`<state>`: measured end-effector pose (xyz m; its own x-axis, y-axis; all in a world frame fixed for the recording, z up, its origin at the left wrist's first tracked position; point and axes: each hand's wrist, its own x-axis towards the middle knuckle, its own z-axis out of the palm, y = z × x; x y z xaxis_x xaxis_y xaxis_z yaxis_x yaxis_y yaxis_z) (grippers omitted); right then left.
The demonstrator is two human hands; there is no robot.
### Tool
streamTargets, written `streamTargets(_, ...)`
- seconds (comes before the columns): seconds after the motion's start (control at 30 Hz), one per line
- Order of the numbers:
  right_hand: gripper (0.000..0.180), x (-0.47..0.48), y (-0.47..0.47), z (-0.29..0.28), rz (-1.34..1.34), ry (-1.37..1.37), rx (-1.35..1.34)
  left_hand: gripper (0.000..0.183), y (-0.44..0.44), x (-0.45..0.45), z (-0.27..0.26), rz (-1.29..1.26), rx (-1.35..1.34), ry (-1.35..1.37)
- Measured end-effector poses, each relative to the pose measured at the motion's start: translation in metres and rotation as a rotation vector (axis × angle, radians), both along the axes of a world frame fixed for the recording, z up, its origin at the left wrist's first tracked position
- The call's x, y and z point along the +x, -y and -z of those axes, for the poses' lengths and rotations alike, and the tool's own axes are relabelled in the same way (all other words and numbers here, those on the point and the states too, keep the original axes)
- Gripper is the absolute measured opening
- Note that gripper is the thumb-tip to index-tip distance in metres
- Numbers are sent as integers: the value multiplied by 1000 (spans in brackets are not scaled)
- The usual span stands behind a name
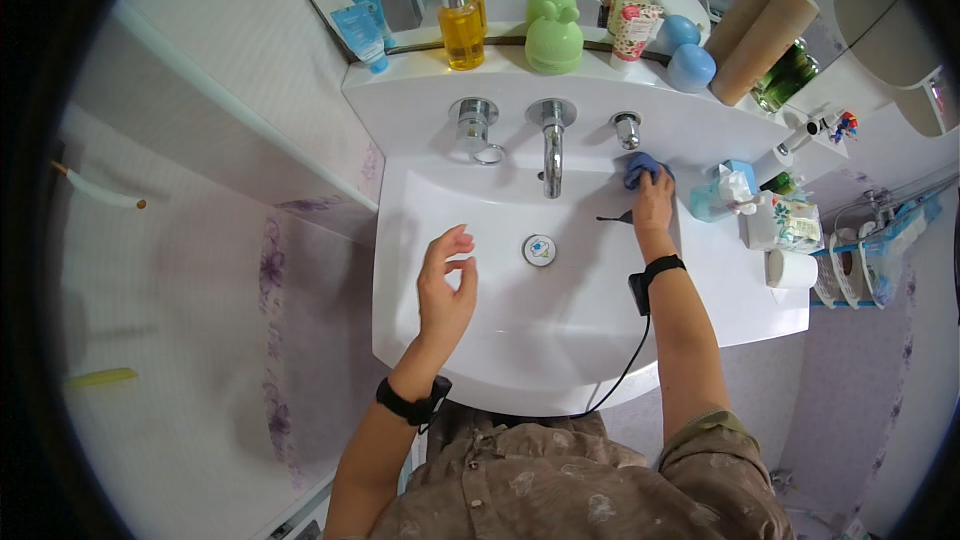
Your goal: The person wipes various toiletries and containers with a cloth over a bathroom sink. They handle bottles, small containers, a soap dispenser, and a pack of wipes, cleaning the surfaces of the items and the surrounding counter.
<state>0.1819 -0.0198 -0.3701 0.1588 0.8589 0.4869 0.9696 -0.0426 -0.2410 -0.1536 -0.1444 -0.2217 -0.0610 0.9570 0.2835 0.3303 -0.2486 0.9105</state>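
My right hand [654, 202] grips a bunched blue cloth [641, 169] at the back right of the white washbasin [420, 292], just below a small chrome wall fitting [627, 131]. Part of the cloth is hidden by my fingers. Beside that wrist a thin dark object [616, 218] pokes out over the bowl; what it is I cannot tell. Over the left half of the basin hovers my left hand [448, 292], fingers curved and apart, holding nothing. Between the hands lie the round drain plug [539, 250] with a picture on it and, above, the chrome spout [553, 157].
A chrome mixer handle [474, 127] sits left of the spout. Along the ledge stand an amber pump bottle [460, 34], a green jar [553, 46], tubes, a blue round container [691, 68] and a brown cylinder [765, 41]. Tissue packs [784, 223] occupy the right counter. A black cable [626, 371] trails from my right wrist.
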Motion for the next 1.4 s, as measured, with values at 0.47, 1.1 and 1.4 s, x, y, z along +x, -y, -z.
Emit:
streamTargets(0.47,46,-3,7,-92,-162,-589,252,48,10,60,20,70,-288,-71)
streamTargets(1.1,18,-36,-24,-130,-494,-207,149,43,26,87,11,-44,-219,8)
streamTargets(1.4,11,-51,-11,-120,-541,142,119,41,11,89,5,22,-241,-9)
